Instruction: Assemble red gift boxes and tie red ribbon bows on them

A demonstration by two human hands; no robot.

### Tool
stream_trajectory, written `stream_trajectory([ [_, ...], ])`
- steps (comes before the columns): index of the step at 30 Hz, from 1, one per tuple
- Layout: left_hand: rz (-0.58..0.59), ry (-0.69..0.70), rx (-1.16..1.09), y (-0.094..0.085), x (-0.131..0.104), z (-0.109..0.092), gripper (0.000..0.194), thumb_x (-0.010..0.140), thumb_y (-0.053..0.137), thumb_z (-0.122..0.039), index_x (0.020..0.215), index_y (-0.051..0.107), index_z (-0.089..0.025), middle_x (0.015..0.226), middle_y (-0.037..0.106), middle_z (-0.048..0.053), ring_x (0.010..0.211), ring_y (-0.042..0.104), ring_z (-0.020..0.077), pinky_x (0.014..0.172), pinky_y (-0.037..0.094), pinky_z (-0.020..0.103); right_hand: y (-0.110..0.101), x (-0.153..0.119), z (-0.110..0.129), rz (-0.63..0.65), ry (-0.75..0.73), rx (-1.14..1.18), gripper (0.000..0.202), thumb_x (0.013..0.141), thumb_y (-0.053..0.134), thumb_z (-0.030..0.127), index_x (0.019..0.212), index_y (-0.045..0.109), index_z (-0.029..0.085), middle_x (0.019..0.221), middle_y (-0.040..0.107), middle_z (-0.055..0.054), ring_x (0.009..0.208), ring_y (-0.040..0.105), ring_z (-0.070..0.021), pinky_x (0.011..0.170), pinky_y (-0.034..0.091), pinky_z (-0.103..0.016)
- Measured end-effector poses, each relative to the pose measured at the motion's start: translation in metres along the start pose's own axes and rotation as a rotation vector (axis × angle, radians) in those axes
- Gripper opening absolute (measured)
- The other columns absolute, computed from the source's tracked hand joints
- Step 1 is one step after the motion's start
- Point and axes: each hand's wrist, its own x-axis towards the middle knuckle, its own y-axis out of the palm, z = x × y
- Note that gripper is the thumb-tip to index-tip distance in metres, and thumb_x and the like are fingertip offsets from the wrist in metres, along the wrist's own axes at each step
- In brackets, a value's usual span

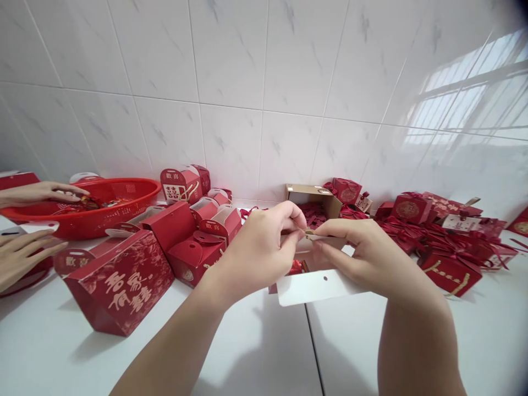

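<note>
- Open box (pixel 273 289): mostly hidden by left grip (pixel 262 247) and white flap (pixel 311 287)
- Pinched piece (pixel 309 233), between left and right grip (pixel 367 253): too small to tell
- Co-worker's arm (pixel 10 197): cut off at left
- Far-right red box (pixel 521 224): cut off

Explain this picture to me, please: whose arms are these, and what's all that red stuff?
There's no machine: these are a person's bare left hand and right hand, filmed from a camera worn on their head, looking forward and down. Both pinch at a small piece, too tiny to identify, near a white flap with a hole. On the white table are red boxes at left, more piled at right, and a red basket with another person's hand over it.
</note>
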Motion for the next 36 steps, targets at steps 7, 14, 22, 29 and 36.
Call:
stream_trajectory([
  [7,0.018,-0.023,-0.03,-0.003,-0.001,0.0,0.011,0.085,0.046,-0.011,0.079,0.049,-0.02,0.071,0.064,0.0,0.067,0.064,0.0144,0.056,0.051,0.023,0.003,-0.002,0.002,-0.02,0.006,-0.038,0.017,0.081,0.051,0.015,0.074,0.066,0.018,0.065,0.064,0.0,0.059,0.056,-0.0131,0.05,0.04,-0.023],
  [14,0.014,-0.033,-0.015,-0.001,0.001,0.001,0.014,0.081,0.044,-0.007,0.079,0.049,-0.02,0.071,0.063,-0.001,0.066,0.064,0.0146,0.056,0.051,0.024,0.007,0.0,0.003,-0.064,0.044,0.005,0.017,0.081,0.054,0.017,0.074,0.069,0.019,0.066,0.066,-0.001,0.06,0.058,-0.0151,0.05,0.041,-0.024],
  [22,0.007,-0.037,0.006,-0.002,0.001,0.0,0.013,0.082,0.045,-0.008,0.079,0.048,-0.02,0.071,0.064,0.0,0.066,0.065,0.0149,0.055,0.05,0.024,0.008,0.003,0.004,-0.053,0.165,0.013,0.019,0.081,0.054,0.022,0.074,0.071,0.018,0.07,0.069,-0.002,0.064,0.061,-0.0163,0.049,0.041,-0.023],
  [29,-0.019,-0.035,0.077,0.003,0.002,0.001,0.011,0.085,0.045,-0.012,0.08,0.048,-0.021,0.068,0.064,-0.001,0.053,0.059,0.0121,0.047,0.044,0.022,0.01,0.003,0.005,-0.074,0.137,0.056,0.021,0.082,0.054,0.024,0.072,0.071,0.017,0.064,0.067,-0.002,0.059,0.058,-0.015,0.047,0.039,-0.023],
  [36,-0.028,0.009,0.145,0.001,0.001,0.001,0.01,0.086,0.045,-0.012,0.08,0.048,-0.021,0.067,0.062,-0.001,0.056,0.058,0.0123,0.049,0.042,0.022,0.007,0.003,0.017,-0.073,0.282,0.155,0.017,0.08,0.057,0.024,0.073,0.071,0.018,0.071,0.069,-0.002,0.067,0.061,-0.0164,0.053,0.042,-0.024],
])
